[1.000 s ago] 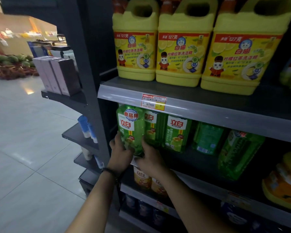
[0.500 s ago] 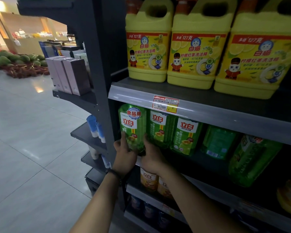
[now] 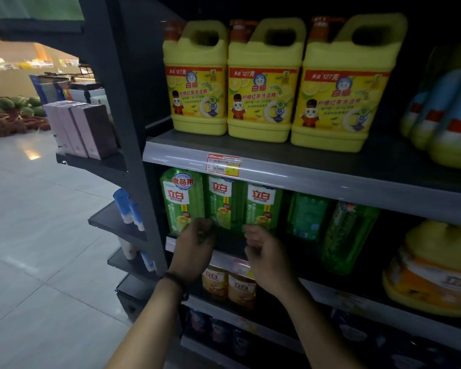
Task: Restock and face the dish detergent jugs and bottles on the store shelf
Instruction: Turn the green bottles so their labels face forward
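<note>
Fingers (image 3: 198, 229) of left hand (image 3: 194, 250) and right hand (image 3: 264, 258) curl loosely just before green bottles (image 3: 225, 206).

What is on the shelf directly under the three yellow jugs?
Five green bottles: three labels forward, two to the right turned or tilted. Left hand and right hand cover some bases; anything behind is hidden.

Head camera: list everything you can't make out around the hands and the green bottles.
- Head view: the left hand and right hand are motion-blurred, so it is unclear whether either grips a bottle.
- Head view: the caps of the green bottles are hidden behind the shelf edge.
- Head view: the price tag print is too small and blurred.
- Head view: the blue jugs are blurred and cut off by the right frame edge.
</note>
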Tool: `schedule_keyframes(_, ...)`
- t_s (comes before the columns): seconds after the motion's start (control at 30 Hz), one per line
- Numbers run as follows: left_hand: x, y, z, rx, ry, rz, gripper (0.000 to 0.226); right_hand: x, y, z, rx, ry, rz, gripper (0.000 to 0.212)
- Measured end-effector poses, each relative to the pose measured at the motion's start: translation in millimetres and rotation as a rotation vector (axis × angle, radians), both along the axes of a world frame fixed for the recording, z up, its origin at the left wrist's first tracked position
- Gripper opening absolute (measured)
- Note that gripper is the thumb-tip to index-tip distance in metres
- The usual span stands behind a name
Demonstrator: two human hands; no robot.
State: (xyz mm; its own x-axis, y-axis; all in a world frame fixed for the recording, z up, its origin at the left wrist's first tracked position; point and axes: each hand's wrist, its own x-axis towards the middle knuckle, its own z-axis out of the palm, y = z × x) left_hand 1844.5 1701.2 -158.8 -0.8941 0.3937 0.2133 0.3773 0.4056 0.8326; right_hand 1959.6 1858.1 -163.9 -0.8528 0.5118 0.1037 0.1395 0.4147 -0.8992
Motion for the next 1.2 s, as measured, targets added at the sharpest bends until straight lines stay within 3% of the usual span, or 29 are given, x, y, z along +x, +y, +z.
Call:
schedule_keyframes(0.1, 28.6, 31.8, -0.6, -0.019, -0.025, -0.173, 0.018, 36.5, 26.5, -14.5, -0.028, 0.032, -0.161, 0.046)
schedule_keyframes(0.2, 52.4, 64.1, -5.4, -0.006, -0.046, -0.261, 0.033, 59.6, 45.8, -19.6, -0.044, 0.044, -0.225, 0.049)
schedule_keyframes(0.5, 71.7, 142.5, -4.5, -0.031, -0.126, -0.426, 0.061, 72.4, 76.6, -11.3, -0.021, -0.072, -0.147, 0.075)
schedule_keyframes(0.6, 74.0, 155.9, -8.7, -0.019, -0.185, -0.410, 0.061, 77.4, 78.6, -12.6, -0.046, -0.001, -0.165, 0.068)
schedule_keyframes(0.73, 83.6, 172.2, -22.1, 0.043, -0.174, -0.451, 0.064, 104.8, 87.0, -15.6, 0.121, 0.264, -0.531, 0.037)
schedule_keyframes(0.83, 92.1, 186.9, -24.9, 0.102, -0.179, -0.504, 0.072, 115.6, 99.8, -21.1, 0.131, 0.311, -0.673, 0.057)
schedule_keyframes(0.97, 106.0, 203.8, -16.8, 0.157, -0.190, -0.594, 0.080, 110.4, 121.4, -18.3, 0.047, 0.125, -0.556, 0.085)
schedule_keyframes(1.2, 108.5, 212.6, -34.7, 0.238, -0.191, -0.630, 0.082, 123.9, 150.6, -11.9, -0.081, 0.071, -0.336, 0.088)
